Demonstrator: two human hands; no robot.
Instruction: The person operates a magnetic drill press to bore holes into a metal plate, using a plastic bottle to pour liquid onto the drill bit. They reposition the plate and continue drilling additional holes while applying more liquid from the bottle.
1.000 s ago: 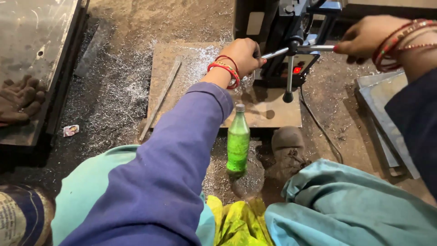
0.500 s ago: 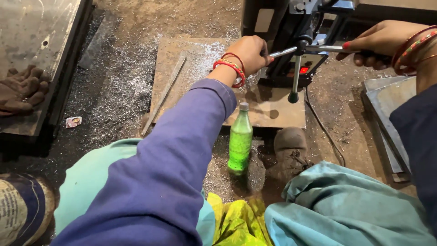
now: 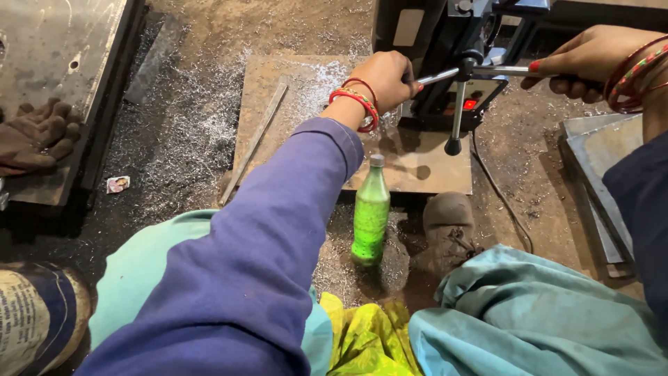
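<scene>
Two hands: right hand [image 3: 588, 59] grips the feed lever [image 3: 511, 70]; left hand [image 3: 385, 78] curled beside it.

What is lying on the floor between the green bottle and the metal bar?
In the head view, between the green bottle and the metal bar only the left arm's purple sleeve shows, hiding the floor beneath.

Gritty brown workshop floor [image 3: 188, 160], strewn with silver metal shavings [image 3: 209, 132]. A flat rusty steel plate [image 3: 299, 97] lay on it; a green plastic bottle [image 3: 369, 212] stood upright nearby, beside a dusty grey shoe [image 3: 449, 230].
</scene>
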